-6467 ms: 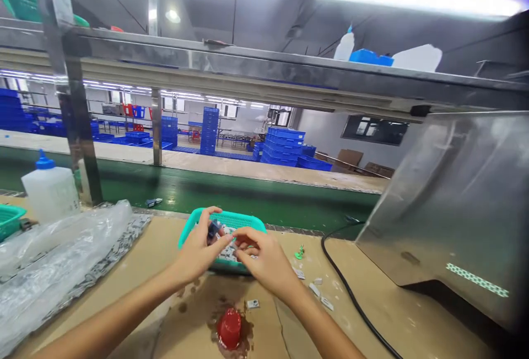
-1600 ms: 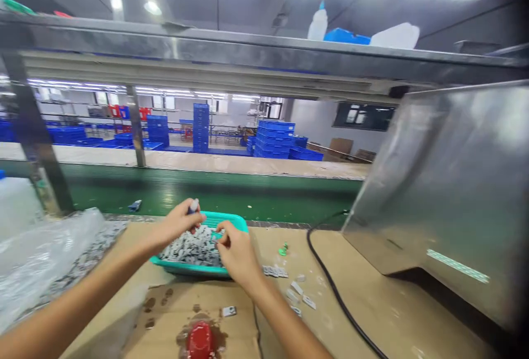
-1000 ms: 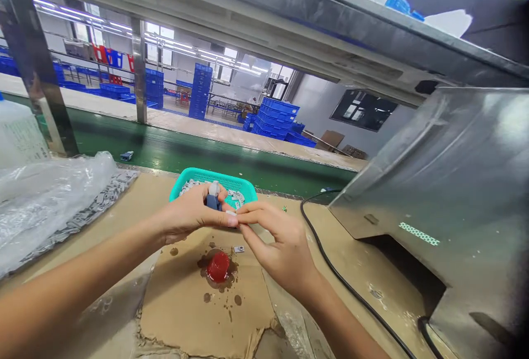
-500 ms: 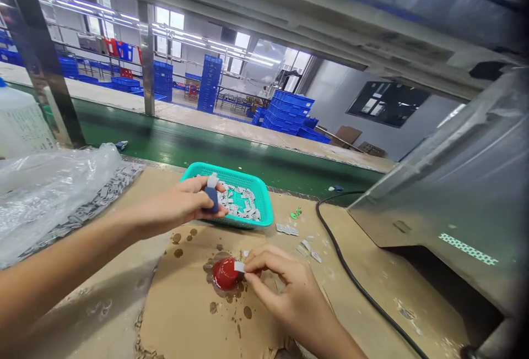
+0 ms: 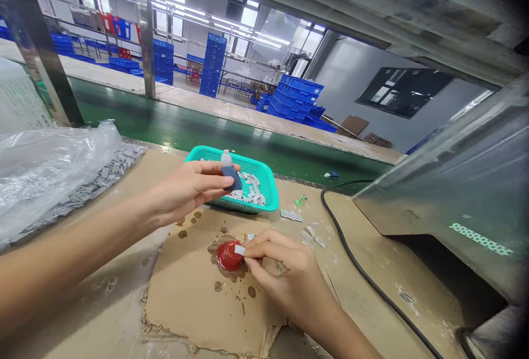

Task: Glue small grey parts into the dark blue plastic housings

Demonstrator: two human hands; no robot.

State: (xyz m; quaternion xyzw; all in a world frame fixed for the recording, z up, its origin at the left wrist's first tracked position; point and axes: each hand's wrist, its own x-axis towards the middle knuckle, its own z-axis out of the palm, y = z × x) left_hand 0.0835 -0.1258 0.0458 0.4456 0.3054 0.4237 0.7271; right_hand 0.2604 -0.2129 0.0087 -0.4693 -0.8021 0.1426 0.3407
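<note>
I have the hands apart: at eleven o'clock from the wet red lump (image 5: 226, 259) on the cardboard (image 5: 198, 293), the left hand (image 5: 192, 188) pinches a white-tipped dark-blue piece (image 5: 235, 177), which overlaps the teal basket (image 5: 271, 188) of white parts (image 5: 252, 191) in my view. At three o'clock from the lump, the right hand (image 5: 285, 265) grips a small white piece (image 5: 239, 250) in its fingertips, the free end at the lump's edge; whether they touch I can't tell.
</note>
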